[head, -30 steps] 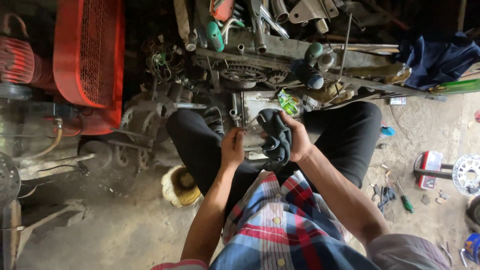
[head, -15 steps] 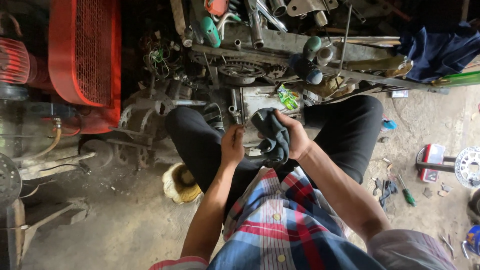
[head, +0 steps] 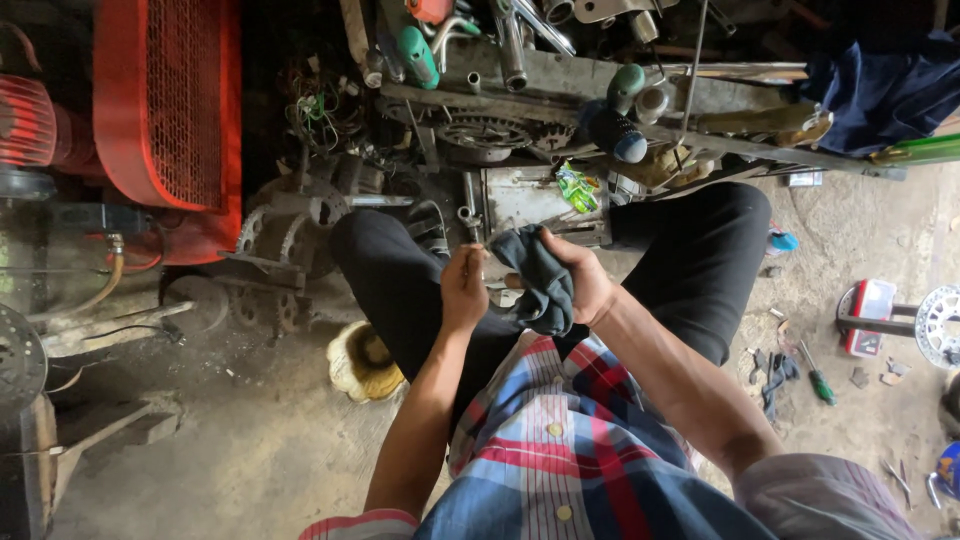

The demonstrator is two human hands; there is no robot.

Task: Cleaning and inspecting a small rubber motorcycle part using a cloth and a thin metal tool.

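I sit with my knees apart in black trousers, both hands raised in front of my checked shirt. My right hand (head: 588, 283) grips a bunched dark grey cloth (head: 538, 272). Just left of the cloth, my left hand (head: 464, 291) has its fingers closed around a small pale part (head: 510, 283) whose other end goes into the cloth. Most of that part is hidden, so I cannot tell what it is. The two hands are almost touching, above a grey metal box (head: 520, 195) on the ground between my legs.
A red mesh-covered machine (head: 170, 100) stands at the left, with gears (head: 290, 235) beside it. A cluttered bench of tools (head: 560, 70) runs across the top. A yellow coil (head: 362, 362) lies by my left leg. Screwdrivers (head: 815, 375) and a red box (head: 868, 318) lie on the right.
Both hands stay together on the cloth with only small shifts. The view has tilted slightly, so the bench sits a little higher in the frame.
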